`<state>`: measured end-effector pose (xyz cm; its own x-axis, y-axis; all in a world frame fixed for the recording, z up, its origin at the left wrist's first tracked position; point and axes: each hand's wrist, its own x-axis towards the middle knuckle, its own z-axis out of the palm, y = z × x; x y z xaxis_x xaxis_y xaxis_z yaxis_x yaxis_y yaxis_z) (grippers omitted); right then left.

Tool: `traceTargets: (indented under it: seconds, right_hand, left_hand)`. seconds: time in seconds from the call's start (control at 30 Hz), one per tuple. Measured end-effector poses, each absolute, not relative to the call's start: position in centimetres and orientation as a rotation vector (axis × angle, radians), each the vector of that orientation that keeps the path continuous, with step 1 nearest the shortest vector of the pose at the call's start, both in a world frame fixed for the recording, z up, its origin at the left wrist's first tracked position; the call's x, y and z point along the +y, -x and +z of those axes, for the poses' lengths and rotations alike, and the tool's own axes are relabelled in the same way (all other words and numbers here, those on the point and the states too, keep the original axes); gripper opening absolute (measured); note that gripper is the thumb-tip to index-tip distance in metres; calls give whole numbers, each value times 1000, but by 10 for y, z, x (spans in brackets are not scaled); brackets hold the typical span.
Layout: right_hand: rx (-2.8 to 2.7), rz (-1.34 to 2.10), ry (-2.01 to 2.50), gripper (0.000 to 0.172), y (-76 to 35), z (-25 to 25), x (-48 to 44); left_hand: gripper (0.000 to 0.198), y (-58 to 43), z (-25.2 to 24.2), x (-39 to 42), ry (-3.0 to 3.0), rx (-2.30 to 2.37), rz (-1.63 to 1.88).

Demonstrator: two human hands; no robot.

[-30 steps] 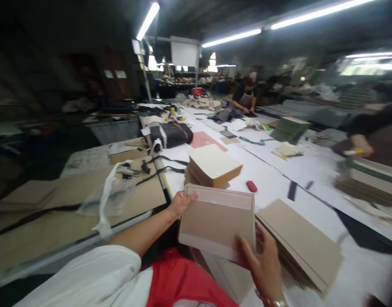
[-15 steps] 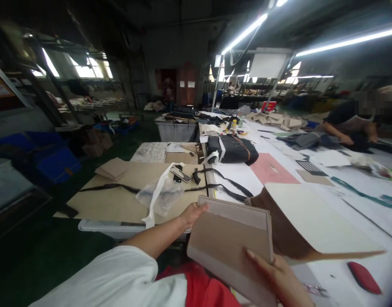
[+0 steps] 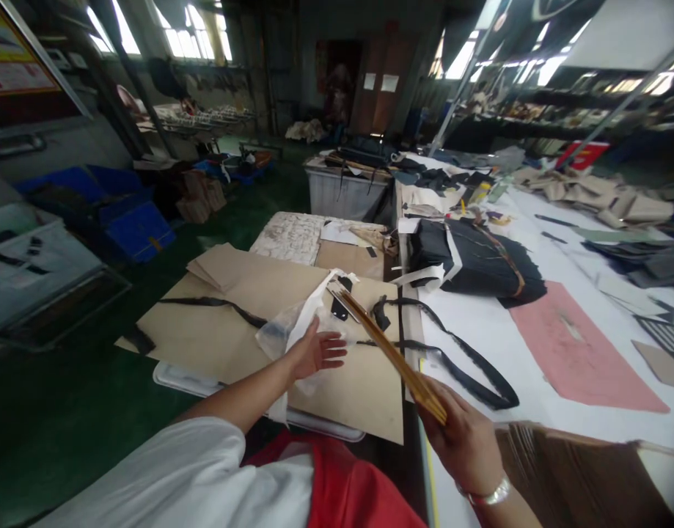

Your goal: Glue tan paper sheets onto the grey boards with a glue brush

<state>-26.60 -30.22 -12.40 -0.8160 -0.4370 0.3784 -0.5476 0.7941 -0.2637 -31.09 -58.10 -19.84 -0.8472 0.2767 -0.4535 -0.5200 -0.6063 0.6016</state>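
Observation:
Fingers wrapped round its lower end, my right hand (image 3: 462, 433) grips a brown rectangular panel (image 3: 394, 356), turned nearly edge-on, with layered yellow-brown edges. My left hand (image 3: 314, 352) is open, palm turned toward the panel and fingers apart, touching nothing that I can make out. Beneath it are a clear plastic bag (image 3: 276, 339), a white strip (image 3: 309, 308) and a large tan board (image 3: 353, 396). A small black piece (image 3: 342, 299) lies partly behind the panel's far end.
A black strap (image 3: 480, 374) loops onto the white table (image 3: 452, 312) at right. Beyond it sit a tied black bundle (image 3: 474, 257) and a pink sheet (image 3: 579, 345). Brown sheet material (image 3: 568, 469) lies at lower right. A grey bin (image 3: 345, 192) stands farther back.
My left hand has let go of the panel and opened. The right hand has turned the panel from face-up to nearly edge-on. The view has swung left and down.

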Motion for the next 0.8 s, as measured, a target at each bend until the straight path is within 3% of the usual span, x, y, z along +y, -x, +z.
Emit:
traceTargets:
  seconds: [0.1,0.2,0.27,0.4,0.47,0.53,0.63,0.7,0.8]
  right_hand:
    - [-2544,149,-1010,42,295,-129,-337]
    - [-2615,-125,-1028,38,315,-142,-376]
    - [-2689,-228,-1048,36,320,-151,-400]
    - [-2809,-201,-1127,32,316,-155,-426]
    - [-2842,-7,-1250,37,321,-146,-424]
    - [-2846,271,-1343,55,337,-135,-415]
    - [-2941,683,-1063,72,385,-130,-399]
    - [-3106,1064,-780,70,421,-140,-392]
    - [-3340,1983,-488,60,458,-163,-388]
  left_hand:
    - [77,320,-173,-603,295,849,2495]
    - [58,323,-169,-600,316,906,2597]
    - [46,324,-179,-593,441,1016,2572]
    - [52,332,-208,-599,628,1155,2395]
    - [57,336,-216,-615,523,1174,2371]
    - [62,341,-217,-635,346,1171,2336]
    - [66,351,-212,-662,131,1124,2218]
    - [68,362,-208,-672,54,1109,2143]
    - [71,389,-205,-675,-36,1112,2036]
